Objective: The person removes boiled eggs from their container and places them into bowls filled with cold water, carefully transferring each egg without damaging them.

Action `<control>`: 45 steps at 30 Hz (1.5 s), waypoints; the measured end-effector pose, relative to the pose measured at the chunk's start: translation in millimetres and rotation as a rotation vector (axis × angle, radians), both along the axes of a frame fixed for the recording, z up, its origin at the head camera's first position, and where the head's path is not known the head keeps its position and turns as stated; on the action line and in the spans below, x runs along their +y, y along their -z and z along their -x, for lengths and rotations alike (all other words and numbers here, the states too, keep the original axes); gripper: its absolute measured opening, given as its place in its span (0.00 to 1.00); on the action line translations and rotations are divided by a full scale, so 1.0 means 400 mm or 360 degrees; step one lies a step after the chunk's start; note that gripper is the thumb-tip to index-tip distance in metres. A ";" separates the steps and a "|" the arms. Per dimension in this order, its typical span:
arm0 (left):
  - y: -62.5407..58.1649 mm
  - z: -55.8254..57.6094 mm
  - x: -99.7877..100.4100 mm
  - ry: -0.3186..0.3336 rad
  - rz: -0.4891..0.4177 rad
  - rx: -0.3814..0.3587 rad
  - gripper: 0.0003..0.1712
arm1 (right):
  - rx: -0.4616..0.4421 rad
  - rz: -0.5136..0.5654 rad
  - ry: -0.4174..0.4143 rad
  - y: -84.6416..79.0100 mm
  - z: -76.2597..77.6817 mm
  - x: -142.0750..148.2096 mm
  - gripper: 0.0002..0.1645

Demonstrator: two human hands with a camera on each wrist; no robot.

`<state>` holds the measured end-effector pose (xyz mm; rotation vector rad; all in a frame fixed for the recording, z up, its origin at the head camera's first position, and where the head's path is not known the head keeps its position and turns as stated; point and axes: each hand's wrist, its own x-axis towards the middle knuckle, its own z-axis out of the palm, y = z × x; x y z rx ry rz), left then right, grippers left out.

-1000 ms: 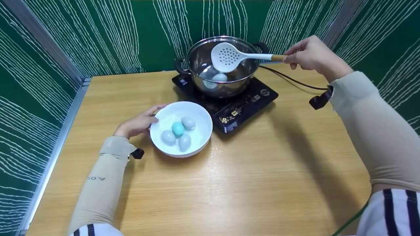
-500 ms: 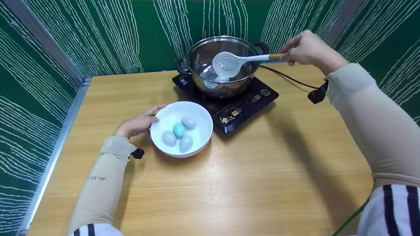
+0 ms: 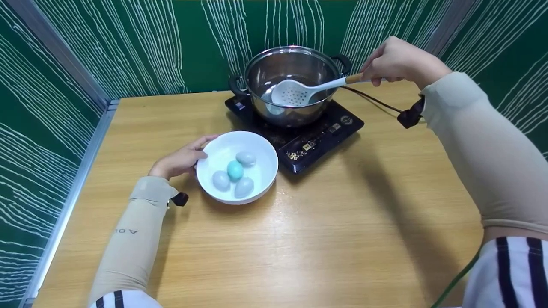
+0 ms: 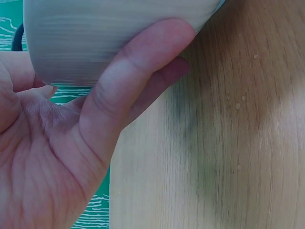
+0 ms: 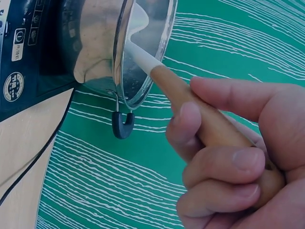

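the right hand (image 3: 396,62) pinches the wooden handle (image 3: 353,78) of a white slotted spoon (image 3: 292,93), its grip curled round the wood with the other fingers folded beneath, while the left hand (image 3: 180,160) grips the left side of a white bowl (image 3: 265,158). the spoon's head is down inside the steel pot (image 3: 308,114), at upper centre of the head view, and the pot stands on a black induction cooker (image 3: 308,149). the bowl, just left of centre, carries a turquoise egg (image 3: 235,170) and three pale eggs (image 3: 221,180). the step seems to be reaching into the pot with the spoon; to do it well, the head should go in low along the bottom, with the wrist kept loose so the edge slides under rather than knocks, and the shaft should clear the rim. a steady left hand would keep the bowl ready close to the cooker. compared with a second ago, the spoon head sits lower in the pot and its shaft slants more steeply down to the left; the right hand is slightly higher and further left. the pale egg that shows in the pot there is hidden now, the spoon head covering that spot. the bowl is nearly unmoved, though two of its eggs lie a touch further right.
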<state>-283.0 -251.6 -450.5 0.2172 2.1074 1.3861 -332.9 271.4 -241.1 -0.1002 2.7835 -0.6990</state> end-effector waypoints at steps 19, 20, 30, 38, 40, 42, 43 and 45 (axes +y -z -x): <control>-0.001 0.001 0.005 -0.0007 0.0038 0.0014 0.38 | -0.0370 0.0262 -0.0043 0.024 0.014 -0.010 0.18; -0.001 0.002 0.006 -0.0004 0.0026 0.0011 0.38 | -0.0396 0.0285 -0.0033 0.027 0.015 -0.008 0.16; 0.002 0.005 0.001 0.0012 -0.0005 0.0015 0.39 | -0.0597 0.0509 0.0043 0.060 0.015 0.009 0.14; 0.001 0.005 0.002 0.0010 -0.0016 0.0011 0.38 | -0.0633 0.0657 0.0137 0.078 0.008 0.028 0.16; 0.000 0.004 0.003 0.0009 -0.0009 0.0007 0.38 | -0.0620 0.0692 0.0168 0.081 0.005 0.033 0.15; 0.000 0.004 0.003 0.0011 -0.0008 0.0002 0.38 | -0.0599 0.0719 0.0191 0.085 0.002 0.036 0.14; 0.000 0.004 0.002 0.0012 -0.0006 0.0000 0.38 | -0.0584 0.0731 0.0195 0.086 -0.001 0.037 0.14; 0.000 0.003 0.001 0.0012 -0.0004 -0.0004 0.38 | -0.0552 0.0758 0.0208 0.087 -0.008 0.038 0.15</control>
